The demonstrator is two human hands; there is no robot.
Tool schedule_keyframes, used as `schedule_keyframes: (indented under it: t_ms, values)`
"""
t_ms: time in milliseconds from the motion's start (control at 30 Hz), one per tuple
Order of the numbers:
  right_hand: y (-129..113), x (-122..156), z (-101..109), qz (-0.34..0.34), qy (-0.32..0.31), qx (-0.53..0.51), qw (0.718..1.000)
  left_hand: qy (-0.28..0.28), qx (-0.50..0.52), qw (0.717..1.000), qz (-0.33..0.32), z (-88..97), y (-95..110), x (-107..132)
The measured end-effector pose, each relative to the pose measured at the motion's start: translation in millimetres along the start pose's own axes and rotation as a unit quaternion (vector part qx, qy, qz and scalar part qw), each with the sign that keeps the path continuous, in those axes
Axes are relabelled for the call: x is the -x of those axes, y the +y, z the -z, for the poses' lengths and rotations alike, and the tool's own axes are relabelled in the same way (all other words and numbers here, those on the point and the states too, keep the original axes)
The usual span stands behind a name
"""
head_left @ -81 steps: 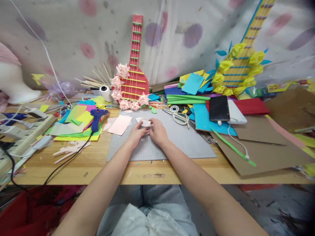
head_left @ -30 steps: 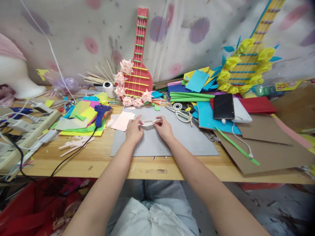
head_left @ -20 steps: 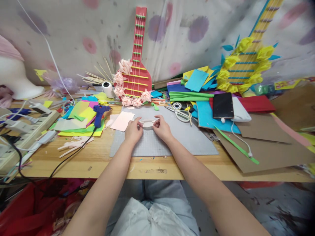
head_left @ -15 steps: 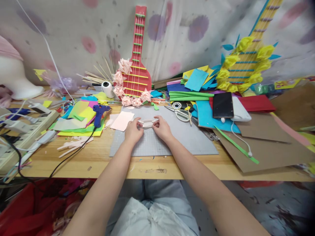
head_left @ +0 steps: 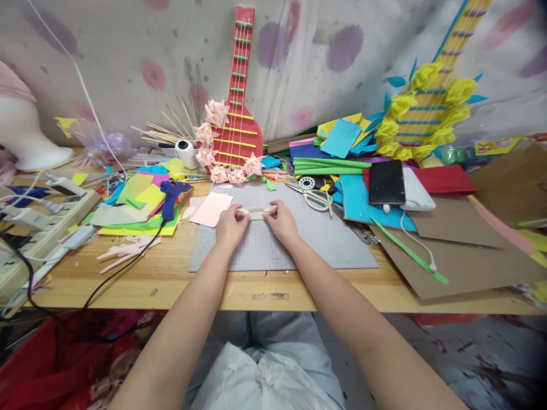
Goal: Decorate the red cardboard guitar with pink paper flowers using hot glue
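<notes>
Between my two hands stretches a narrow strip of pale pink paper [head_left: 256, 213], partly hidden by the fingers. My left hand [head_left: 231, 226] pinches its left end, and my right hand [head_left: 282, 224] pinches the right end. Both hands are over the grey cutting mat [head_left: 337, 245]. Flat pale pink paper sheets [head_left: 211, 209] lie just left of my left hand. Scissors [head_left: 318, 199] with pale handles rest on the mat's upper right, beyond my right hand.
A blue glue gun [head_left: 170, 199] stands on coloured paper at left, its cord running to a power strip [head_left: 81, 205]. Behind the mat leans a red paper lute [head_left: 239, 134] with pink flowers. At right are a phone [head_left: 387, 182], cardboard [head_left: 461, 256] and a yellow-flowered lute [head_left: 421, 117].
The strip between my fingers looks narrower and flatter than before. My hands stay in nearly the same place, and the view has shifted very slightly.
</notes>
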State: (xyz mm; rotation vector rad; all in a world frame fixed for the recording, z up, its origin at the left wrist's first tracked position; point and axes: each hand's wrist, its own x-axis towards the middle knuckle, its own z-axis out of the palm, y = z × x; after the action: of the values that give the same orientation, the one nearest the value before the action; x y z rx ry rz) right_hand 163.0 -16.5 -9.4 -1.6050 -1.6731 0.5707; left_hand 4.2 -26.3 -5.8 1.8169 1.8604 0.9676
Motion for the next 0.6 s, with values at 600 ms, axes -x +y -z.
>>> schedule_keyframes:
  t_ms: [600]
  values:
    - [-4.7, 1.9, -5.1, 0.014, 0.025, 0.067, 0.997, 0.031, -0.019, 0.999, 0.026, -1.5, 10.3, 3.2]
